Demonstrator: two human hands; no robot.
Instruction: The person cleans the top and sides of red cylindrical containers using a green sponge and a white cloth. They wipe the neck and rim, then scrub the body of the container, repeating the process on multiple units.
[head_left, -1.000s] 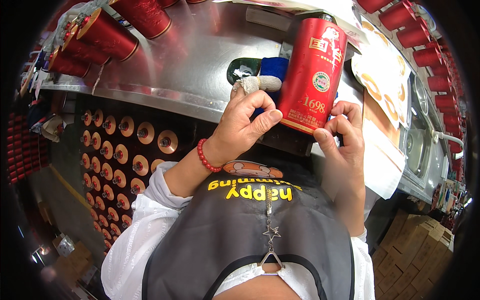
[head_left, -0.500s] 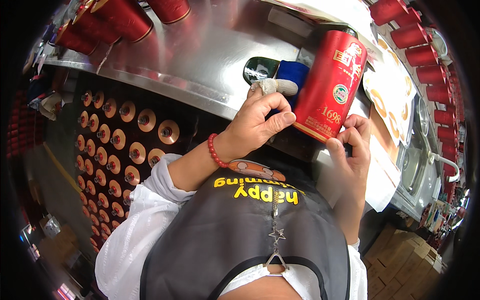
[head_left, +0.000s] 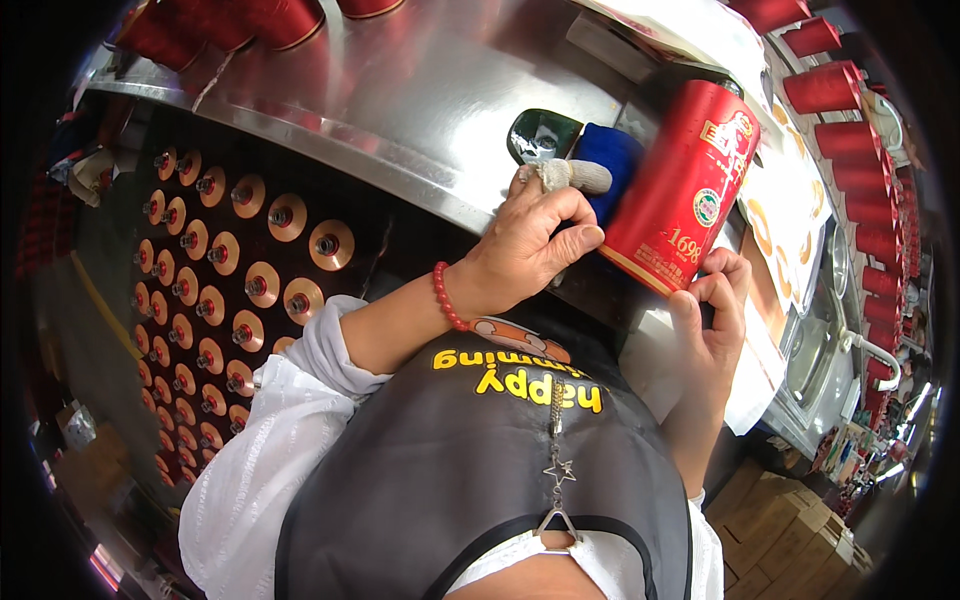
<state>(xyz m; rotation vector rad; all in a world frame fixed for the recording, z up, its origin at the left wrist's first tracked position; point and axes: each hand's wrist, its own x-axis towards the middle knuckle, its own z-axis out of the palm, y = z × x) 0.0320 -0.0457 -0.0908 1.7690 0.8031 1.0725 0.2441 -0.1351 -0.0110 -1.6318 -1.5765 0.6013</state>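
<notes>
A red cylindrical bottle (head_left: 672, 190) with gold print and a round green-and-white seal lies tilted before me, its base toward my body. My left hand (head_left: 535, 230) is closed at the base's left edge, thumb against the rim. A pale fabric sleeve (head_left: 582, 177) covers one of its fingers. My right hand (head_left: 715, 310) grips the base's right edge between thumb and bent fingers. Beside the bottle, behind my left fingers, is a blue cloth (head_left: 602, 150). A dark green glossy piece (head_left: 543, 137) sits left of it.
A metal counter (head_left: 430, 90) spans the back, with red bottles (head_left: 285, 22) at its far left. Below left stand several bottles with gold shoulders (head_left: 287, 218). At right are a sink (head_left: 805, 355), a row of red bottles (head_left: 850, 140) and cardboard boxes (head_left: 790, 520).
The view has turned slightly, so the bottle and both hands appear a little farther right and lower. Their hold on the bottle looks the same.
</notes>
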